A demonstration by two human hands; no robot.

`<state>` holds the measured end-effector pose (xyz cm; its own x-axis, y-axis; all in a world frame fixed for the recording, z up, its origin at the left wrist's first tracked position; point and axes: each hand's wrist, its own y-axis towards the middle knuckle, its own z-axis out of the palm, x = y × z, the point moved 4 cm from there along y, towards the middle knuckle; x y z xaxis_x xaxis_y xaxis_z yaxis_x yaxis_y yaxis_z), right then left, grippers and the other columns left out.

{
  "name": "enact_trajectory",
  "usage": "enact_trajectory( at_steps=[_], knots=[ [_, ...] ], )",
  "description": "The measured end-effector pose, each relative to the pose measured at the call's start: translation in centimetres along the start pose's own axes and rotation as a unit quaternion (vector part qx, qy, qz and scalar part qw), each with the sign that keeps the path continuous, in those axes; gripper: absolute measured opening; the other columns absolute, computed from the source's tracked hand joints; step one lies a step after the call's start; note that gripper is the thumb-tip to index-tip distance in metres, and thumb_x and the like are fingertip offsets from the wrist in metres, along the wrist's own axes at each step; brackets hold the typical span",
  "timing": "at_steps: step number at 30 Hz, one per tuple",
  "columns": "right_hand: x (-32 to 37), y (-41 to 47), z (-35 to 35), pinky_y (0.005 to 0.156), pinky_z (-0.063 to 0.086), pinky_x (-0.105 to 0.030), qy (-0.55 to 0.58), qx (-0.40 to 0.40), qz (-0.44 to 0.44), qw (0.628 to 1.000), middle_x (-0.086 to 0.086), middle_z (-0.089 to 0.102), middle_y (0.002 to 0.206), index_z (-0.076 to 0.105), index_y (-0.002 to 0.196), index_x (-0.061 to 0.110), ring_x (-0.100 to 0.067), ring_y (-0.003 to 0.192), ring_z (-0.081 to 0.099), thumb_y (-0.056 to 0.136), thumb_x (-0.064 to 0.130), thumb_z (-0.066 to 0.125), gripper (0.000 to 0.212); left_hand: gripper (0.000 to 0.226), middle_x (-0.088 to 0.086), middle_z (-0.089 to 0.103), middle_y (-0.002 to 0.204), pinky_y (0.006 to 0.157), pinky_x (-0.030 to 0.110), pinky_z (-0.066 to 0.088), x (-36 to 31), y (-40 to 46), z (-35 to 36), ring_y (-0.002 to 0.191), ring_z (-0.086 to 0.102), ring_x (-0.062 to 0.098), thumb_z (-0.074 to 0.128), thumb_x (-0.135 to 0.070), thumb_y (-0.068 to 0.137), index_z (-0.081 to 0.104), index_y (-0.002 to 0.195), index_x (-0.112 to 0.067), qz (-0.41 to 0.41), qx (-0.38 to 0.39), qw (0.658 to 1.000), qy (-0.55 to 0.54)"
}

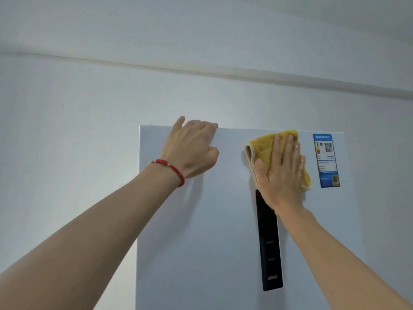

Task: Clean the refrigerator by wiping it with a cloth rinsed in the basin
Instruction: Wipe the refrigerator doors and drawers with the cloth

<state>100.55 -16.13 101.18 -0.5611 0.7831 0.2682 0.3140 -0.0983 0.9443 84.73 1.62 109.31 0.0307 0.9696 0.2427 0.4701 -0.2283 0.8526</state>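
Observation:
A white refrigerator (201,231) fills the lower middle of the view, seen from its front door up to its top edge. My right hand (281,173) lies flat with straight fingers on a yellow cloth (263,148) and presses it against the upper door. My left hand (192,148), with a red bracelet on the wrist, holds the top edge of the refrigerator, its fingers curled over the edge. The basin is out of view.
A black control strip (269,249) runs down the door below my right hand. A blue energy label (326,161) is stuck at the door's upper right. White wall (67,130) and ceiling surround the refrigerator.

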Motion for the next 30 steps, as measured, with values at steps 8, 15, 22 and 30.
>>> enact_trajectory(
  at_steps=[8,15,22,30],
  knots=[
    [4.4,-0.7,-0.1,0.128,-0.005,-0.056,-0.007,0.049,-0.262,0.964,-0.013,-0.011,0.173,0.002,0.166,0.014,-0.032,0.158,-0.02,0.104,0.051,0.036,0.08,0.059,0.001,0.069,0.121,0.118,0.055,0.023,-6.6,3.5,2.4,0.126,0.05,0.028,0.025,-0.034,0.087,0.05,0.139,-0.025,-0.025,-0.012,0.999,-0.017],
    [-11.9,5.7,-1.6,0.127,-0.003,-0.059,-0.006,0.041,-0.127,0.991,-0.006,-0.011,0.174,0.001,0.166,0.026,-0.029,0.16,-0.012,0.097,0.065,0.02,0.082,0.058,0.004,0.07,0.11,0.109,0.051,0.036,-11.2,4.6,4.3,0.117,0.054,0.033,0.039,-0.031,0.08,0.058,0.132,-0.017,0.003,-0.061,0.998,0.032],
    [-18.9,6.2,-1.8,0.126,0.011,-0.054,0.112,-0.012,0.185,0.976,-0.006,0.005,0.173,0.006,0.165,0.031,-0.033,0.159,0.006,0.094,0.062,0.023,0.079,0.038,0.007,0.069,0.119,0.104,0.051,0.042,-11.6,1.6,6.5,0.115,0.058,0.037,0.057,-0.016,0.079,0.067,0.116,-0.012,0.059,-0.11,0.989,0.077],
    [-2.4,-2.6,0.4,0.127,0.0,-0.06,0.006,0.031,-0.175,0.984,-0.014,-0.007,0.173,0.002,0.166,0.02,-0.035,0.159,-0.014,0.099,0.054,0.034,0.081,0.041,0.005,0.07,0.094,0.089,0.045,0.045,-12.5,-1.6,5.9,0.101,0.061,0.037,0.044,-0.012,0.073,0.068,0.107,-0.009,0.013,-0.162,0.987,0.014]
  ],
)
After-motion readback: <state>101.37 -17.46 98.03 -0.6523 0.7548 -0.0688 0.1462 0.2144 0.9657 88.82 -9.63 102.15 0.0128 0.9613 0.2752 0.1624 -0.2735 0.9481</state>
